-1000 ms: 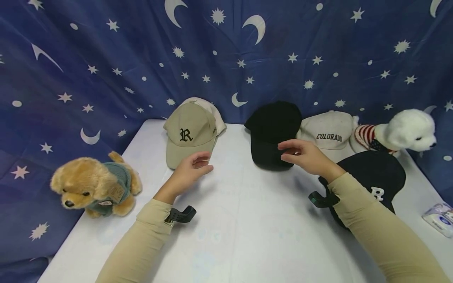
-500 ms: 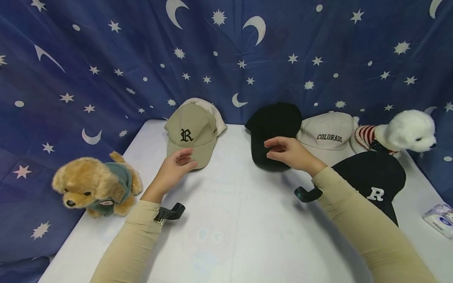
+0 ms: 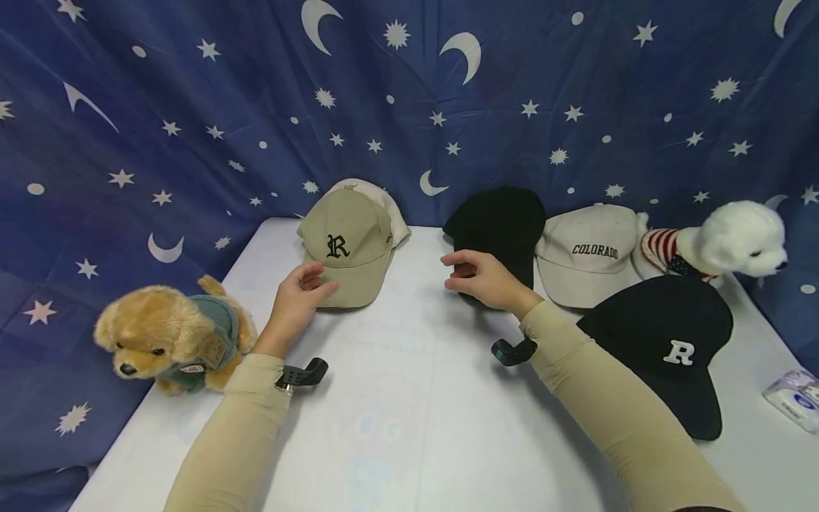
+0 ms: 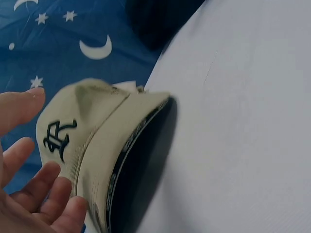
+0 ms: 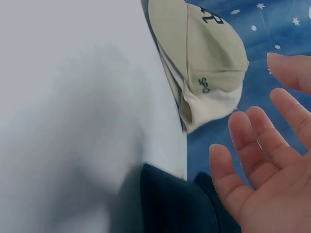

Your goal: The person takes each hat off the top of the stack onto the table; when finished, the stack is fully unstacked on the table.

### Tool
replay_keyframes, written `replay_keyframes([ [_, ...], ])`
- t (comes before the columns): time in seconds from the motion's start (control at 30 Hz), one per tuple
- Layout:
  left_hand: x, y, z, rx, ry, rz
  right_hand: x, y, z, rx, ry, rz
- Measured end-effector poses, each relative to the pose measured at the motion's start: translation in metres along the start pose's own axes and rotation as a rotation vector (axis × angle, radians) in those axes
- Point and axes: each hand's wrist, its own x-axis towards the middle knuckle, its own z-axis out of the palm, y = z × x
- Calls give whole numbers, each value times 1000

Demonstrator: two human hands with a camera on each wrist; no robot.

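Observation:
At the back of the table, a khaki baseball cap [image 3: 348,227] with a dark R leans over a cream cap [image 3: 398,220]. My left hand [image 3: 297,299] hovers by the left edge of its brim, fingers loosely bent and holding nothing; the left wrist view shows the khaki cap [image 4: 92,126] just past the fingertips. My right hand [image 3: 483,279] is in the air before a black cap [image 3: 502,220], partly covering its brim. Nothing is between its fingers. In the right wrist view the khaki cap [image 5: 214,48] lies beyond the relaxed right hand [image 5: 272,165].
Right of the black cap sit a cream COLORADO cap [image 3: 589,249], a black cap with a white R [image 3: 665,341] and a white plush dog [image 3: 742,238]. A tan plush dog [image 3: 160,334] is at left. A small tissue pack [image 3: 793,400] lies at far right.
Both hands have moved left: the left hand to the khaki brim's left edge, the right hand across the black cap's brim. The caps and plush dogs have stayed put.

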Motion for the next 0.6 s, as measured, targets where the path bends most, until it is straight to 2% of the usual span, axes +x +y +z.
replay_keyframes([
  [0.27,14,-11,-10,-11,53,-28,22,-9,19,31,3,22],
  [0.4,22,-16,-15,18,41,-56,34,-11,31,66,18,32],
  [0.6,30,-18,-17,-13,3,-123,48,-17,43,75,12,55],
])
